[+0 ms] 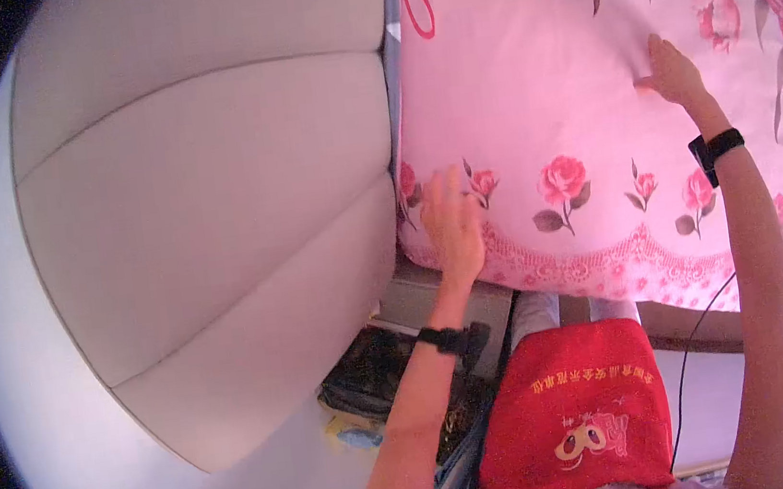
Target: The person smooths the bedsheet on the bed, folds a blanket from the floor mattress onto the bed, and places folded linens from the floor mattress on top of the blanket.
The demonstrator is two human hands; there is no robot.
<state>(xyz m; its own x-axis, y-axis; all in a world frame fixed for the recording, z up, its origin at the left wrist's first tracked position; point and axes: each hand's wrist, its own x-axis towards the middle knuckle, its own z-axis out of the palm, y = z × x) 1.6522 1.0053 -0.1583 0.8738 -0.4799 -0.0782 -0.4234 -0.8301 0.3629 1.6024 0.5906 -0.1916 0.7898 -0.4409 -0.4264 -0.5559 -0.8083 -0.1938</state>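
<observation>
Sheet: pink, printed with roses and a lacy border, the sheet (581, 126) covers the bed ahead and to the right, its near edge hanging just beyond the wearer's legs.
Left hand: the left hand (454, 223) is over the near corner of the sheet, fingers spread; blur makes it hard to tell whether the palm presses down.
Right hand: farther out, the right hand (676, 75) is at the sheet's plain middle, thumb held apart from the fingers, beside a soft crease.
Headboard: a padded pale headboard (222, 196) fills the left, close against the sheet's edge.
Apron: a red apron (575, 417) with yellow lettering covers the wearer's lap.
Crease: flat palms, sweeping outward while the other hand steadies the corner, would probably smooth it best without dragging the border crooked.
</observation>
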